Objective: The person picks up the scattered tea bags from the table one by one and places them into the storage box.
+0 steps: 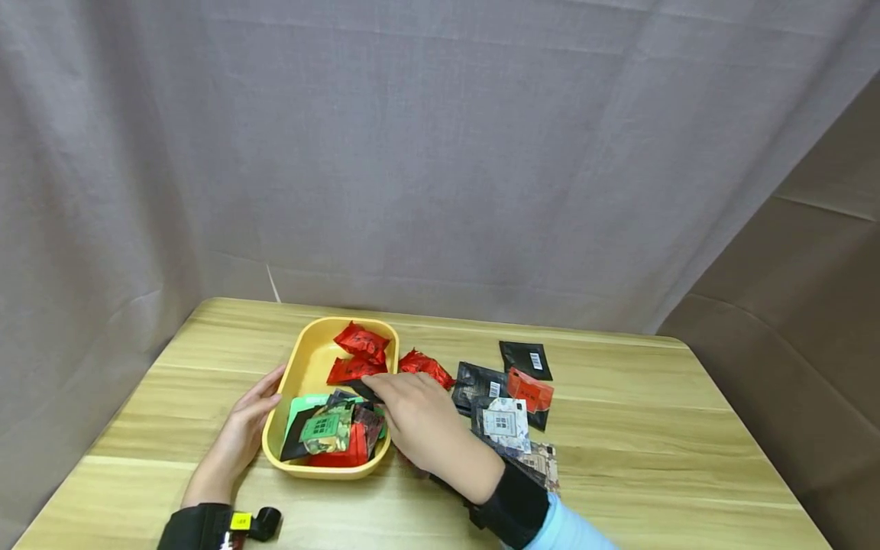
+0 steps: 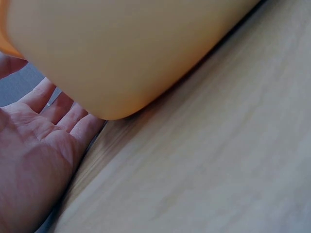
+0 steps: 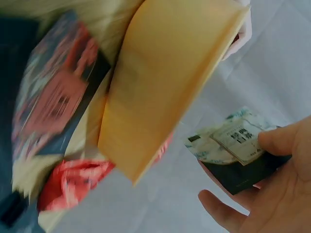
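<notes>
My right hand (image 1: 429, 424) is over the right rim of a yellow plastic tub (image 1: 275, 449). It pinches a small flat sachet (image 3: 228, 162), dark with a pale floral label, between thumb and fingers; the head view shows only the sachet's dark edge. On the tub's left side rests my left hand (image 1: 249, 420), its fingers extended along the outer wall in the left wrist view. Inside the tub, red foil-wrapped packets (image 1: 360, 344) lie at the far end. Several flat sachets, including a green-labelled sachet (image 1: 326, 428), are heaped at the near end.
Another red foil packet (image 1: 426, 368) lies right of the tub. Farther right are several loose sachets, among them a black sachet (image 1: 524, 359), a red-labelled sachet (image 1: 529, 391) and a white-labelled sachet (image 1: 505, 422). A grey curtain (image 1: 440, 168) hangs behind the wooden table (image 1: 653, 428).
</notes>
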The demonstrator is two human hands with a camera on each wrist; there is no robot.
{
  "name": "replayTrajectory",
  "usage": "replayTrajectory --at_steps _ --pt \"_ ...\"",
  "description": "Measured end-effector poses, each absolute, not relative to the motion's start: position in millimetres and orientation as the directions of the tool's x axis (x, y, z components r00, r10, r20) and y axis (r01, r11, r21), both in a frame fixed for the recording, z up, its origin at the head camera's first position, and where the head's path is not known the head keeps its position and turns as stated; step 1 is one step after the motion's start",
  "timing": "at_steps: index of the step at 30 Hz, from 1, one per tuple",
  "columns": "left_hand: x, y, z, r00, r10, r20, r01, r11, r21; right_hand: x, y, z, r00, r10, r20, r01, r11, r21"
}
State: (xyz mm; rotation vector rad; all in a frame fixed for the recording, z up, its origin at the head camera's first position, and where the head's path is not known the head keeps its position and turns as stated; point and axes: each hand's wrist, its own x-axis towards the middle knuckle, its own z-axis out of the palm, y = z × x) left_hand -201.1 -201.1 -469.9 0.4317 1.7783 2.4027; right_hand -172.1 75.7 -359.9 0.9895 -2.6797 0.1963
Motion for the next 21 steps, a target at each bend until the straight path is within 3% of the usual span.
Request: replayTrajectory --at_steps 6,21 --pt "-201.4 -201.6 -469.5 -0.951 0.268 0.156 0.073 -0.297 0.952 -180.5 54.0 -370.1 -0.703 -0.655 0.277 -0.684 0.729 -0.012" --pt "-203.6 -201.6 -473.0 -0.944 0.274 0.185 0.089 -0.328 0.941 -192.2 32.6 -381.9 -0.747 -0.641 0.175 -0.657 0.753 -0.047"
